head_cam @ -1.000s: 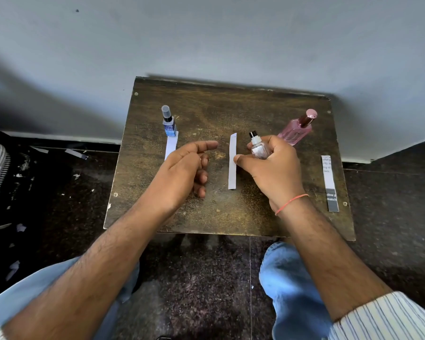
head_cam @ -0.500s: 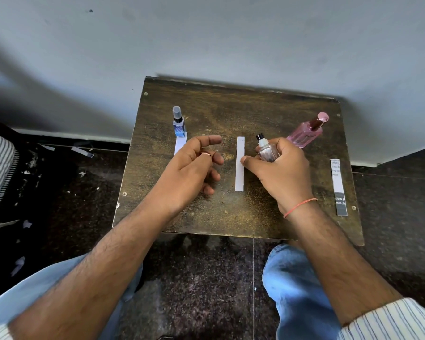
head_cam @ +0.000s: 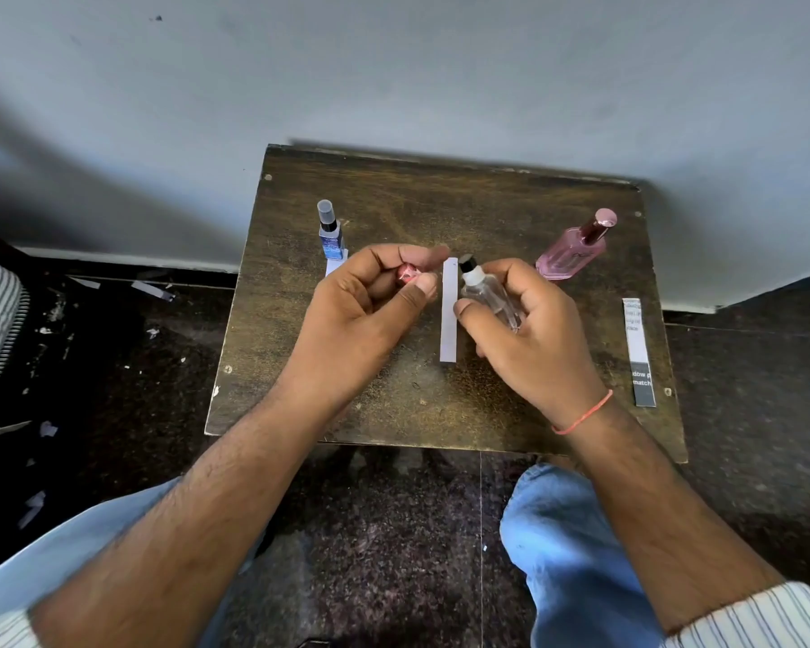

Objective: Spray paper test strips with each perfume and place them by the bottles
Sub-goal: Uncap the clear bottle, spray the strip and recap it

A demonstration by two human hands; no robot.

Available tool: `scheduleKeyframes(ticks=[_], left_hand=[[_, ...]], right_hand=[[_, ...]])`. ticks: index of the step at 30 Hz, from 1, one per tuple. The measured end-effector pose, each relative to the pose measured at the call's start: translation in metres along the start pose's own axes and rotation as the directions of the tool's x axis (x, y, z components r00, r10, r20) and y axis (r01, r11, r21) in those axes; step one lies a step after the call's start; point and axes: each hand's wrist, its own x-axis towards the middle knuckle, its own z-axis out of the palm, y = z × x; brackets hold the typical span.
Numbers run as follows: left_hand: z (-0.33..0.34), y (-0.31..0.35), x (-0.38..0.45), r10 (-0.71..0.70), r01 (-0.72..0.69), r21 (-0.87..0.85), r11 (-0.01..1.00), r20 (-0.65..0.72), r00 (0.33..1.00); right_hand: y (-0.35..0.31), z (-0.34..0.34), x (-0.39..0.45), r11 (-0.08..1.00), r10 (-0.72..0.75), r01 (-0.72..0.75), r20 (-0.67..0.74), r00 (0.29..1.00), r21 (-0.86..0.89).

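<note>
Over the bench's [head_cam: 394, 189] middle, cap off the clear bottle.
Right hand [head_cam: 529, 334] grips the clear bottle [head_cam: 487, 292], raised since 1 s ago; left hand [head_cam: 370, 311] now pinches its pink cap [head_cam: 407, 275]. White strip [head_cam: 449, 311] lies between them, ready for spraying.

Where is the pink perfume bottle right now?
In the head view, the pink perfume bottle stands at the table's far right, beyond the right hand and behind the printed paper strip.
</note>
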Motion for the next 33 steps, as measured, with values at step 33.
scheduleKeyframes(ticks=[33], left_hand=[[0.011, -0.015, -0.001, -0.031, -0.005, 0.241, 0.971, 0.145, 0.989]], right_hand=[[0.002, -0.021, -0.005, 0.969, -0.218, 0.228, 0.104, 0.97, -0.094]])
